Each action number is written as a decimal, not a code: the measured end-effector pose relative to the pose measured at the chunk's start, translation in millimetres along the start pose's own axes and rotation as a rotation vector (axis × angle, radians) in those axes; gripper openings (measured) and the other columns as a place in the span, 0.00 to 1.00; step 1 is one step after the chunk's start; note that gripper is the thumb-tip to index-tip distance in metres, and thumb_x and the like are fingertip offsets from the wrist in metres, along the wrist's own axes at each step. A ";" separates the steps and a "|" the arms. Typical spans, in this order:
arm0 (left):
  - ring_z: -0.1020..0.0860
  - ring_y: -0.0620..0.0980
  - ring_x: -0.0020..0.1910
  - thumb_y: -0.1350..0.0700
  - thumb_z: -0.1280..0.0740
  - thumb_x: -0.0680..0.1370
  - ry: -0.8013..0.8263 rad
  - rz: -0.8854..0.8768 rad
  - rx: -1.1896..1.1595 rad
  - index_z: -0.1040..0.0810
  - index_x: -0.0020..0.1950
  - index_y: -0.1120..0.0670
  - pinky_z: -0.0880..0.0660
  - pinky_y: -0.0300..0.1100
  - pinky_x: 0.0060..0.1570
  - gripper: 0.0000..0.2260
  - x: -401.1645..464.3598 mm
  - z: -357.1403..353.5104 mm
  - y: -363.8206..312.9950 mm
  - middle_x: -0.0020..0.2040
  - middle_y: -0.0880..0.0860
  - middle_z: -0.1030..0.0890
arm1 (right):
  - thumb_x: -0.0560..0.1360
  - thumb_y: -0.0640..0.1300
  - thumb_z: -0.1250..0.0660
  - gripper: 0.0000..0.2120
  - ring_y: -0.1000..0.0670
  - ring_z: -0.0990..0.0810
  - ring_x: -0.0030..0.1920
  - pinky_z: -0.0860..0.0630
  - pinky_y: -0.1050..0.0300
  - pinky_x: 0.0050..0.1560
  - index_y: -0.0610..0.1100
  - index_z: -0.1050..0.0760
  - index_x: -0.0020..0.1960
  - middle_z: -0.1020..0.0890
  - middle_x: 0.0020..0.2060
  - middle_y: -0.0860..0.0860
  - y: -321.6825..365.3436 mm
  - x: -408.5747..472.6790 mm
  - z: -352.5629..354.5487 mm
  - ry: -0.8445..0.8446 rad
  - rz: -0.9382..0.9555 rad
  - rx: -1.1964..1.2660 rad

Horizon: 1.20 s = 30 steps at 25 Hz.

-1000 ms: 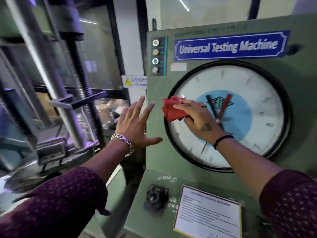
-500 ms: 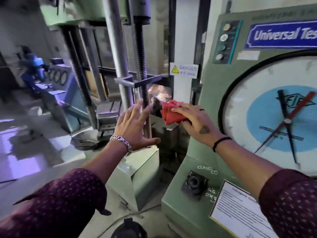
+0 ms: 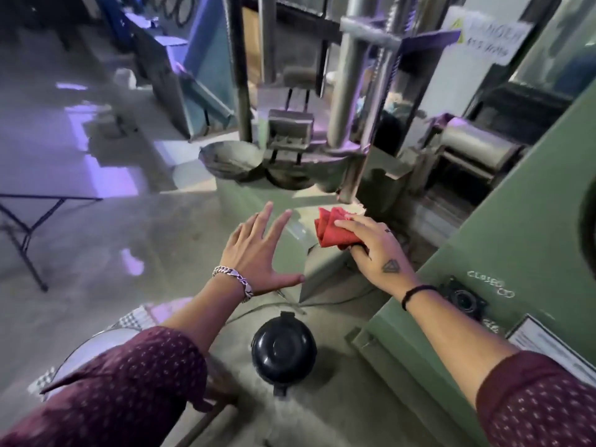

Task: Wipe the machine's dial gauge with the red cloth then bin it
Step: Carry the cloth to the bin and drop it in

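My right hand (image 3: 375, 250) grips the folded red cloth (image 3: 332, 232), held out in the air left of the green machine cabinet (image 3: 522, 201). My left hand (image 3: 258, 256) hovers beside it, fingers spread and empty. Only a dark sliver of the dial gauge's rim (image 3: 588, 227) shows at the right edge; its face is out of view. A small black bin (image 3: 283, 350) with a closed round lid stands on the floor below and between my arms.
The machine's columns and loading frame (image 3: 348, 91) rise straight ahead, with a metal bowl (image 3: 232, 159) at its base. A folding table (image 3: 38, 201) stands at the left. A black knob (image 3: 464, 300) sits on the cabinet's sloped panel near my right wrist.
The view has swung left and down, away from the dial. My right hand has carried the cloth off the gauge face into the air; the black bin has come into sight.
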<state>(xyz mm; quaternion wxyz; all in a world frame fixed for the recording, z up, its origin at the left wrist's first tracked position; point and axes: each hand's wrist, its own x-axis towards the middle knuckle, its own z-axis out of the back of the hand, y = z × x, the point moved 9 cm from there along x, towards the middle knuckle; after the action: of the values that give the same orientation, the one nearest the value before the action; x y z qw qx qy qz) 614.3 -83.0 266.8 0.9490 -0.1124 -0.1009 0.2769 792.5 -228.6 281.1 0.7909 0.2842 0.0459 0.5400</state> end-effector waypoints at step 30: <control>0.49 0.58 0.88 0.18 0.33 0.62 0.573 0.315 -0.239 0.67 0.86 0.33 0.41 0.60 0.84 0.64 -89.6 -328.8 179.1 0.90 0.49 0.60 | 0.72 0.34 0.35 0.32 0.40 0.19 0.69 0.30 0.51 0.74 0.49 0.16 0.73 0.18 0.73 0.47 -145.0 -113.3 -398.1 0.439 -0.424 0.214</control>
<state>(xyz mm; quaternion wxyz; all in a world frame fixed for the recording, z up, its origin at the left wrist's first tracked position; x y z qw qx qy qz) 533.6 -36.8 -106.9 0.8645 -0.3099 0.1566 0.3635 714.8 -206.2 -149.9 0.8228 0.2265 0.3300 0.4036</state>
